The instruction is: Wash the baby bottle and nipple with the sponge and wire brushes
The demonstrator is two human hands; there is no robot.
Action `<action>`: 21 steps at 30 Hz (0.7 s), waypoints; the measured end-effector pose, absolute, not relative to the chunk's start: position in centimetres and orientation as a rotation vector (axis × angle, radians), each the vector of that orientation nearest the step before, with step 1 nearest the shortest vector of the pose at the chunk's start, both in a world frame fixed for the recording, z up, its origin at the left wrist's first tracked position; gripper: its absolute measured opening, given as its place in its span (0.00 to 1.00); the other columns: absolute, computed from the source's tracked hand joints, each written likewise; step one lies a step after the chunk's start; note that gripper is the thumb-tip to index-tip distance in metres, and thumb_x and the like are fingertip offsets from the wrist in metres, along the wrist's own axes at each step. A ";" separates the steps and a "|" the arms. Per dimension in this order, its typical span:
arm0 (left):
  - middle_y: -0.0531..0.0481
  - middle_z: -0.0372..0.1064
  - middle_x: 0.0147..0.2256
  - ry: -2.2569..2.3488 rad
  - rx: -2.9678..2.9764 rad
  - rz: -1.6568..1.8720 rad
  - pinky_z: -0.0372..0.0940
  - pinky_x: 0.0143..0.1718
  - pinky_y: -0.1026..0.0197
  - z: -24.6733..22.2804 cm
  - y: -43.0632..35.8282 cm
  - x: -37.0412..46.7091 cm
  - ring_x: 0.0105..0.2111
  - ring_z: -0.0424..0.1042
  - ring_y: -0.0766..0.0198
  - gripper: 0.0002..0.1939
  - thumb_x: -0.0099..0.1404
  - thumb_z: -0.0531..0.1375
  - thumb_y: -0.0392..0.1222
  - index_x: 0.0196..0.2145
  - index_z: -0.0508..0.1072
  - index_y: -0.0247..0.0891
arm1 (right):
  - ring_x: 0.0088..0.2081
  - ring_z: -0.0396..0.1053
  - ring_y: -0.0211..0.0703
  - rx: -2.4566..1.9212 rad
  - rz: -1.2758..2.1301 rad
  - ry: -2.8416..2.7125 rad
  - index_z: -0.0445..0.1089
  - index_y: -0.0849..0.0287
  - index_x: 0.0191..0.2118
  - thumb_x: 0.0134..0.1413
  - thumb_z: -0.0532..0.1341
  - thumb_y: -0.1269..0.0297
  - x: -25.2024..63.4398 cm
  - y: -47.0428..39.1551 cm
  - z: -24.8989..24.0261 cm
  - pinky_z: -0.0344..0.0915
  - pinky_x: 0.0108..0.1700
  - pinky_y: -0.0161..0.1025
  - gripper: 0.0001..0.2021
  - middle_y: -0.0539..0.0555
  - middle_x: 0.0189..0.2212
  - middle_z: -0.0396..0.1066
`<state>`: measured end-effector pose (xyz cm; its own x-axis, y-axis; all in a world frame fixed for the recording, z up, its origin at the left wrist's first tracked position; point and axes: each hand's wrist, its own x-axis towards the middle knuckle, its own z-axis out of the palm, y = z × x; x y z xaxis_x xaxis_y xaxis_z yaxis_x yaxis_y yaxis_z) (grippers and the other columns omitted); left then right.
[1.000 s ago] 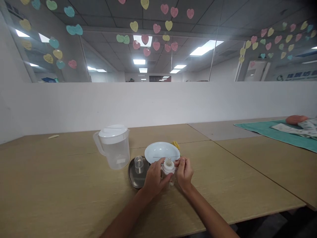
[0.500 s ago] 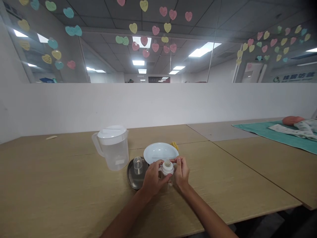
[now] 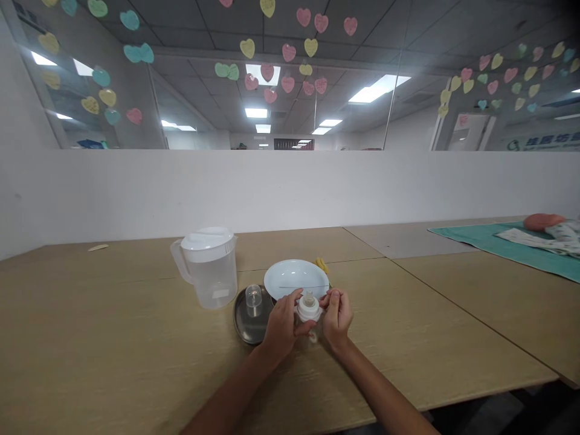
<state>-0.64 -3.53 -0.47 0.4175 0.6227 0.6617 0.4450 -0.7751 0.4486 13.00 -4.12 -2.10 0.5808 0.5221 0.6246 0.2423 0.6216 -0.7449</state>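
A baby bottle (image 3: 309, 309) with a white collar and a clear teat stands upright between my hands. My left hand (image 3: 281, 323) is closed around its left side, thumb in front and fingers behind. Beside the collar's right side, my right hand (image 3: 338, 314) is closed in a pinch; what lies between its fingertips is hard to make out. The bottle's lower body is partly hidden. A clear dome cap (image 3: 254, 297) sits on a dark metal tray (image 3: 247, 332) to the left. Just behind the hands is a white bowl (image 3: 296, 273), with a thin dark line across it.
A lidded clear pitcher (image 3: 209, 272) stands left of the bowl. A yellow item (image 3: 322, 264) lies behind the bowl's right edge. Farther right, a green cloth (image 3: 489, 238) carries patterned fabric. A white wall (image 3: 290, 187) rises behind the table.
My right hand has shifted slightly right, and its fingers have curled more beside the collar. My left hand keeps its hold on the bottle. The whole view has moved a little.
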 end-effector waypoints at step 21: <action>0.44 0.63 0.44 0.719 2.199 1.300 0.59 0.48 0.56 1.4 -4.5 -0.6 0.45 0.63 0.59 0.17 0.64 0.53 0.45 0.49 0.65 0.38 | 0.23 0.59 0.38 -1.140 0.130 -1.277 0.56 0.57 0.27 0.62 0.43 0.55 12.9 -4.2 -0.8 0.53 0.26 0.34 0.16 0.47 0.20 0.60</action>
